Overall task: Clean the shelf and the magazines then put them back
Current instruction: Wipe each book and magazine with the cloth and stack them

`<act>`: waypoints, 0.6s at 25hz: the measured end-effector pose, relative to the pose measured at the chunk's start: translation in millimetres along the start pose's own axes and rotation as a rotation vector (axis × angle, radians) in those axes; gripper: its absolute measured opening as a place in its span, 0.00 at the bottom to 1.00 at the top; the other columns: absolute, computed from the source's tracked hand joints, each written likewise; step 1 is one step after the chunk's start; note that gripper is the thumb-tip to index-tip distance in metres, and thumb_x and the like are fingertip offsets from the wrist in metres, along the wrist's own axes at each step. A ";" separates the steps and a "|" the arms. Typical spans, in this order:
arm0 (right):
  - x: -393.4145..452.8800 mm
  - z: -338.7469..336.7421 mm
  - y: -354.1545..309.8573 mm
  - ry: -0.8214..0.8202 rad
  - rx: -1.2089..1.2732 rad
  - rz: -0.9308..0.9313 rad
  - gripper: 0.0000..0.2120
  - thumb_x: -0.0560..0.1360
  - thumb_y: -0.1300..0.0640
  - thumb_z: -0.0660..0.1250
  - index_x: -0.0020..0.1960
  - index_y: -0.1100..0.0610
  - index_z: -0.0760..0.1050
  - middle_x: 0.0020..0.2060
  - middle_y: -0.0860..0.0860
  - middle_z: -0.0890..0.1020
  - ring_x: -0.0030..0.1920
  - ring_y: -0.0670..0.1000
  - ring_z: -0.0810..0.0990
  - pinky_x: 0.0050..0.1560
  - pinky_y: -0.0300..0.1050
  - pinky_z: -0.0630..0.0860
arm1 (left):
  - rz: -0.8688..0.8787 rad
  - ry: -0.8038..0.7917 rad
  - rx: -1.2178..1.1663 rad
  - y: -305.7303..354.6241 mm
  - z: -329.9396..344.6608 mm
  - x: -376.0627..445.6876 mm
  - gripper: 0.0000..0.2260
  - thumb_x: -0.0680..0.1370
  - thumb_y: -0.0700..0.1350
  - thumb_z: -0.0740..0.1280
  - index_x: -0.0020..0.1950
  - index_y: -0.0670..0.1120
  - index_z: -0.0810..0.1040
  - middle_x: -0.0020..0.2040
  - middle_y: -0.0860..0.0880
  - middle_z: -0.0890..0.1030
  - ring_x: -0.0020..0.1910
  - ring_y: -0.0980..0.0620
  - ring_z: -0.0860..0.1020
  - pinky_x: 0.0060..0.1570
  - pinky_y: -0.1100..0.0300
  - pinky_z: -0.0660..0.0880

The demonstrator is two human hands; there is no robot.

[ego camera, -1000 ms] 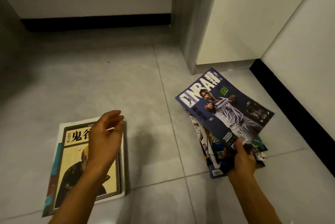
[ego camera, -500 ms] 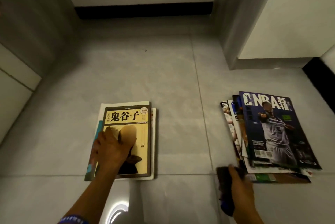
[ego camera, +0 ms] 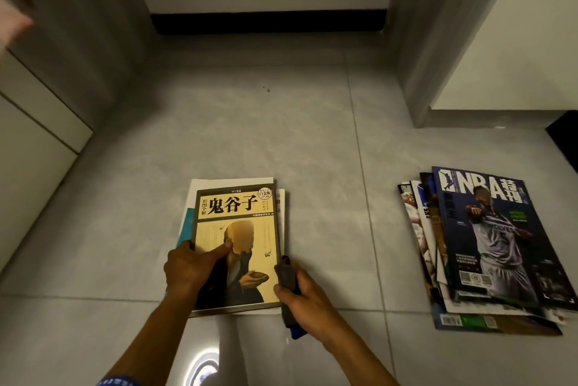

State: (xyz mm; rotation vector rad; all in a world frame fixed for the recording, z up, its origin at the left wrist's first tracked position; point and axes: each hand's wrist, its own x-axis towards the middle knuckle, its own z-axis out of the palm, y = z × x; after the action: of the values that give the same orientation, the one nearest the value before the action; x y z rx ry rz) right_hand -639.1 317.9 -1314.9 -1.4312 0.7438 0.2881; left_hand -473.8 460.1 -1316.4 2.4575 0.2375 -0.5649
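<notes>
The left hand [ego camera: 190, 270] is gripping the yellow book [ego camera: 237, 245]. The right hand [ego camera: 300, 295] is clutching a cloth [ego camera: 286, 276]; wiping outward while pinning the cover works best

Home; tiled floor [ego camera: 256, 141]; magazines [ego camera: 488, 248]

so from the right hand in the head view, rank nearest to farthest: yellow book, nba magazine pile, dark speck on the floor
Measured from the right hand:
1. yellow book, touching distance, just left.
2. NBA magazine pile, off to the right.
3. dark speck, far ahead on the floor tile.
</notes>
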 end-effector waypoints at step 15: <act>-30.9 -90.5 66.2 0.565 0.475 0.142 0.17 0.75 0.66 0.67 0.63 0.58 0.71 0.49 0.62 0.76 0.42 0.66 0.78 0.28 0.53 0.79 | 0.088 -0.511 -0.461 54.7 64.1 -74.0 0.16 0.78 0.41 0.67 0.61 0.54 0.67 0.60 0.49 0.77 0.56 0.48 0.78 0.50 0.54 0.80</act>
State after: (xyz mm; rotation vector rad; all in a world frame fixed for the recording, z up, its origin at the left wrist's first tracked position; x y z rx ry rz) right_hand -728.0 249.1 -1344.7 -1.0041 1.2804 -0.1936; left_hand -545.7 375.3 -1301.8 1.8048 0.0411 -0.9550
